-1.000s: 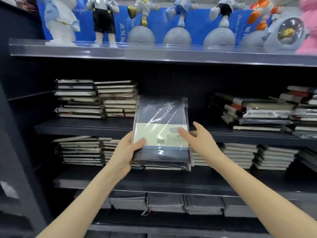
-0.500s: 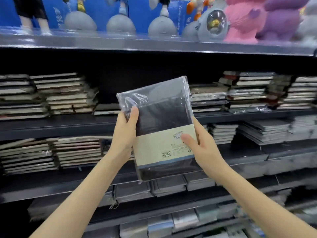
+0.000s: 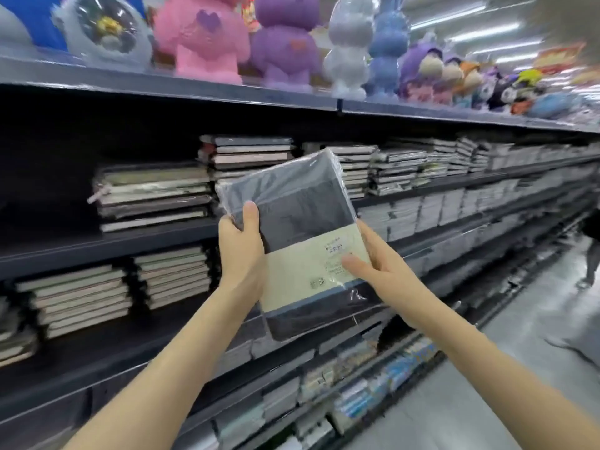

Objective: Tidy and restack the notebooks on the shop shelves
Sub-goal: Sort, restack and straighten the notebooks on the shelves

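Head view shows a dark notebook (image 3: 292, 216) sealed in clear plastic, a cream band (image 3: 302, 271) with a barcode across its lower half. It is held tilted in front of the stacked shelves (image 3: 97, 246). The left hand (image 3: 240, 254) grips its left edge, thumb on the cover, and the right hand (image 3: 383, 274) pinches its right edge, thumb on the band.

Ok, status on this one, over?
Left grip and right grip both on notebook. Notebook tilted, off the shelf. Nothing seen blocking.
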A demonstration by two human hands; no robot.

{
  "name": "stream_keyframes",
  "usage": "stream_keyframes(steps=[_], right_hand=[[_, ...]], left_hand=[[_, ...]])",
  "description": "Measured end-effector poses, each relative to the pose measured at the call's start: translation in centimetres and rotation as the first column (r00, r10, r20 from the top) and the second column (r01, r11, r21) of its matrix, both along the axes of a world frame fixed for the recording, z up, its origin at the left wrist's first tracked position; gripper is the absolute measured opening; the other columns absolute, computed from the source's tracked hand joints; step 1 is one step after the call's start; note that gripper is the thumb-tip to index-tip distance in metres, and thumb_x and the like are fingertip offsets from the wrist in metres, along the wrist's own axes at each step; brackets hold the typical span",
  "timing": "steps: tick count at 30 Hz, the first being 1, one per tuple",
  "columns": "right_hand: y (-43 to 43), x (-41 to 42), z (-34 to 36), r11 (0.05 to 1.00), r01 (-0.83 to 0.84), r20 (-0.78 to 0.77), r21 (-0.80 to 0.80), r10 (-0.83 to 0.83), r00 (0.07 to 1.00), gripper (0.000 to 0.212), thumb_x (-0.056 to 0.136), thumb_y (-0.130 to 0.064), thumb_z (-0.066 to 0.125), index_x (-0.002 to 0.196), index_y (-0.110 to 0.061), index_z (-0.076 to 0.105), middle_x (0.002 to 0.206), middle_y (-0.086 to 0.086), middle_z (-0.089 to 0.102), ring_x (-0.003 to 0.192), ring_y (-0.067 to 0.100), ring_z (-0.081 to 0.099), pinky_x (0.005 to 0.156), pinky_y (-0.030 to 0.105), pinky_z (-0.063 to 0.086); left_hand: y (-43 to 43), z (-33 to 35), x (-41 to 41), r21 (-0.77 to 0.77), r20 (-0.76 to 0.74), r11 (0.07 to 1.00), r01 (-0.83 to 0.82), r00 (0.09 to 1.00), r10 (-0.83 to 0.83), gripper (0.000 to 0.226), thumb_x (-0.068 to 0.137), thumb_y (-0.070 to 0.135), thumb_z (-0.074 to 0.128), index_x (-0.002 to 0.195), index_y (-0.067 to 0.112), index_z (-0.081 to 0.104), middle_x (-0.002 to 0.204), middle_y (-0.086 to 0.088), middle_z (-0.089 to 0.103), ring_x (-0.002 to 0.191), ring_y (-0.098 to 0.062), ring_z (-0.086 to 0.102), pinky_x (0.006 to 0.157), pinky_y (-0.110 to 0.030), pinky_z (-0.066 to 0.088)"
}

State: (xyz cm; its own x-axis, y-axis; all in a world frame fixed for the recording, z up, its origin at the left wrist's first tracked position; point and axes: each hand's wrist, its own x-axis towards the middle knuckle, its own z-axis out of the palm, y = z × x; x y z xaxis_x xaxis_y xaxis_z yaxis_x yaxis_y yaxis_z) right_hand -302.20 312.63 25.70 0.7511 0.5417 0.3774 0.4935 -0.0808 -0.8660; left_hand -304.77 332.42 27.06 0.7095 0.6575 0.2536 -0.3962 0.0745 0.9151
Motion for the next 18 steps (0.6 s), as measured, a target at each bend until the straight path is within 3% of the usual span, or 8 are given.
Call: stream_keyframes(steps=[4,6,9,14,18], right_hand=[[-5.7,4.4,-0.8,0.998,0.048,-0.08,0.05,-0.044,0.996,0.031,0.096,-0.022,0.053,0.122,-0.04,0.052,0.113,-0.027,0.065,0.104,-0.007,0.06,0.074,0.012,0.05],[-7.6,7.0,-1.1,0.991,0.091,-0.123,0.094,-0.079,0.989,0.028,0.097,-0.02,0.052,0.118,-0.038,0.056,0.111,-0.021,0.068,0.102,0.0,0.063,0.071,0.013,0.05],[-10.2,11.5,-1.1,0.98,0.129,-0.214,0.151,-0.095,0.972,0.029,0.097,-0.018,0.052,0.119,-0.035,0.058,0.111,-0.011,0.07,0.09,0.008,0.067,0.055,0.015,0.049],[-14.5,20.2,-1.6,0.959,0.17,-0.304,0.227,-0.096,0.948,0.026,0.096,-0.017,0.052,0.117,-0.028,0.062,0.109,-0.009,0.072,0.093,0.01,0.068,0.058,0.017,0.051],[-17.6,26.8,-1.6,0.937,0.186,-0.362,0.294,-0.071,0.929,0.023,0.096,-0.016,0.051,0.111,-0.024,0.065,0.106,-0.005,0.073,0.096,0.012,0.067,0.067,0.019,0.052]], left_hand=[[-4.5,0.2,5.5,-0.075,-0.059,0.997,-0.012,0.998,0.008,0.041,0.095,0.046,0.047,0.115,0.011,0.052,0.111,-0.004,0.061,0.101,-0.021,0.061,0.09,-0.043,0.051],[-6.2,0.1,8.4,-0.054,-0.093,0.999,0.001,0.996,-0.006,0.047,0.093,0.049,0.048,0.117,0.009,0.051,0.113,-0.008,0.062,0.102,-0.026,0.061,0.089,-0.047,0.051],[-8.8,0.7,12.6,0.01,-0.126,0.999,0.046,0.991,-0.045,0.043,0.094,0.045,0.047,0.12,0.011,0.045,0.115,-0.006,0.06,0.103,-0.025,0.06,0.09,-0.047,0.051],[-12.9,1.7,19.6,0.146,-0.166,0.974,0.173,0.975,-0.148,0.038,0.093,0.024,0.056,0.125,0.011,0.041,0.117,-0.004,0.056,0.107,-0.023,0.057,0.093,-0.044,0.049],[-16.0,3.1,25.2,0.299,-0.171,0.937,0.183,0.976,-0.136,0.028,0.088,0.02,0.061,0.112,0.014,0.049,0.109,-0.004,0.062,0.091,-0.019,0.062,0.062,-0.03,0.048]])
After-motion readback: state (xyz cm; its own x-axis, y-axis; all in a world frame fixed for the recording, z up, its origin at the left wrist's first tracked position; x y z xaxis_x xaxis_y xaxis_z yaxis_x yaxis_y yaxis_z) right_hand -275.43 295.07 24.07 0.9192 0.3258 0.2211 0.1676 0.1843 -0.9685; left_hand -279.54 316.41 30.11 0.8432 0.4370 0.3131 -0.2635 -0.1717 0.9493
